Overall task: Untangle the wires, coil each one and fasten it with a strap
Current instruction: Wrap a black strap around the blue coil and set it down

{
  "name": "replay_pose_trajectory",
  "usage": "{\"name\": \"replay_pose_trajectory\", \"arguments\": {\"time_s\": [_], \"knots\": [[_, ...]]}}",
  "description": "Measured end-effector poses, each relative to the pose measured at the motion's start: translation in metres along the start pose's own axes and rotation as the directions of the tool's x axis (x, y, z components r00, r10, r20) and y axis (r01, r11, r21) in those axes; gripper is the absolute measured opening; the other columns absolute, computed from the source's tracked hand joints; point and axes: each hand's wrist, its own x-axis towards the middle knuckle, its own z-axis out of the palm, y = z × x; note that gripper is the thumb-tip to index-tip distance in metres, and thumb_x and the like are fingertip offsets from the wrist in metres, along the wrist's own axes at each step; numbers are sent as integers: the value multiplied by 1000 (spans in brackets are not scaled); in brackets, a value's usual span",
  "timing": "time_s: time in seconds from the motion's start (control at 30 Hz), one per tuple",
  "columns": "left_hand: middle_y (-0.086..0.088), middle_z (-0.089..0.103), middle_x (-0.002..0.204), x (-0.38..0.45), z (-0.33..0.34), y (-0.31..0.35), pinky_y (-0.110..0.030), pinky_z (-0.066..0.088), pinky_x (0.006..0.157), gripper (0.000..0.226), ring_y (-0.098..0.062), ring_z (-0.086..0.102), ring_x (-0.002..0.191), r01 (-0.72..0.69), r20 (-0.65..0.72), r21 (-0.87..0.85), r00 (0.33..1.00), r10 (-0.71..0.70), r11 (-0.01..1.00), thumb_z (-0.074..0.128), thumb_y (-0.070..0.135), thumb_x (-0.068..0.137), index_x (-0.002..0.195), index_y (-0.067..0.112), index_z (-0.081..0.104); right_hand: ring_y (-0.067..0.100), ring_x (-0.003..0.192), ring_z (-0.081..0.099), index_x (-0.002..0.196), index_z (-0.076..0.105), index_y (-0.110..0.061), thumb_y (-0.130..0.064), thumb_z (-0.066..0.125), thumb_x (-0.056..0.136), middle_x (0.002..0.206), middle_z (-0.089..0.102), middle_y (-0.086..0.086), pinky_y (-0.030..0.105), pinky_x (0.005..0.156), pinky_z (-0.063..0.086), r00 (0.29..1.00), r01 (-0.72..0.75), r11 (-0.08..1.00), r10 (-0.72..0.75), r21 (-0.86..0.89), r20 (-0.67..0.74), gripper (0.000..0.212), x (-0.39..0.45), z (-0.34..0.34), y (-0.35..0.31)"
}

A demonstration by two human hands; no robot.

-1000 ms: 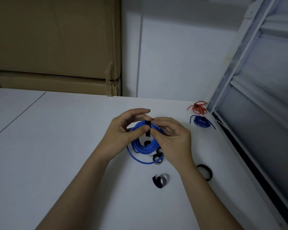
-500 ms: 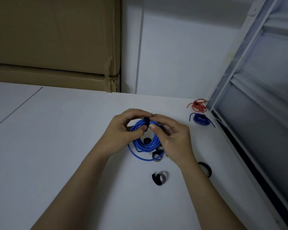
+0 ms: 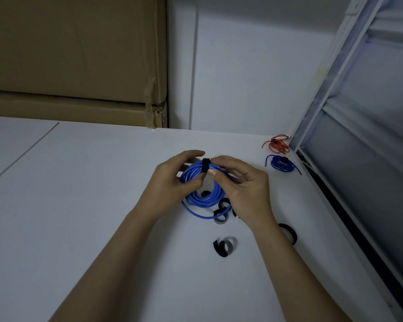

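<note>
Blue coil held up just above white table, between both hands. Black strap wrapped around top of coil. Left hand grips coil left of strap, fingers curled over it. Right hand pinches coil right of strap, thumb near strap. One loop hangs lower. Loose straps lie on table near wrists. Red bundle and small blue bundle, both strapped, lie far right, by frame.
</note>
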Motion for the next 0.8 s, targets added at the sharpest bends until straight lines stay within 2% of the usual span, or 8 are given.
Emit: {"name": "replay_pose_trajectory", "arguments": {"time_s": [0.1,0.23,0.33,0.4,0.47,0.63,0.73,0.8], "knots": [[2,66,80,-1,2,0,-28,53,71,41,-14,62,71,89,25,-95,996,-87,991,68,9,85,117,34,57,11,93,68,92,71,-17,6,69,80,93,73,-6,19,81,51,1000,9,1000,-9,9,2,25,0,-1,-2],[-10,60,73,1,-1,3,-29,49,64,44,-13,53,61,145,83,-198,988,-130,969,65,17,78,118,32,57,12,95,68,93,71,-18,5,69,81,95,72,-9,20,82,51,999,20,1000,-21,12,29,26,0,-1,-1],[-10,59,71,1,-3,4,-33,46,59,40,-17,48,57,133,107,-180,988,-115,975,61,17,75,112,34,59,14,96,68,95,72,-16,3,70,81,97,72,-5,22,84,52,999,21,1000,-21,2,41,24,-1,2,1],[-13,61,73,0,-3,2,-42,49,62,34,-29,50,60,91,112,-144,991,-75,985,60,21,77,107,35,60,14,95,68,94,71,-17,3,70,81,97,72,-4,22,84,51,999,20,1000,-19,-8,37,24,-1,3,1],[-13,63,75,-2,-4,1,-45,50,67,35,-32,57,65,72,108,-110,992,-60,991,61,19,82,111,36,57,14,95,68,96,71,-16,3,69,82,96,72,-4,22,83,51,999,19,1000,-18,-21,36,24,-1,2,2],[5,69,82,-2,-1,-3,-35,55,72,33,-14,67,70,-5,75,43,997,1,999,63,11,89,112,34,56,10,98,67,104,68,-21,1,68,84,100,71,-4,23,85,52,999,46,995,-44,-90,16,29,1,3,9],[9,68,83,0,2,-4,-29,55,72,26,-5,66,68,3,21,50,1000,-4,999,64,11,90,111,27,60,10,104,64,104,71,-11,-6,66,87,107,69,1,26,90,51,978,209,932,-205,-295,43,19,4,3,15],[9,68,83,2,2,-3,-26,55,70,24,-3,65,67,33,-25,51,999,-32,998,64,12,90,112,21,62,4,112,58,111,70,-14,-12,64,89,117,65,0,22,96,47,979,205,908,-194,-364,67,23,6,0,15]]}}
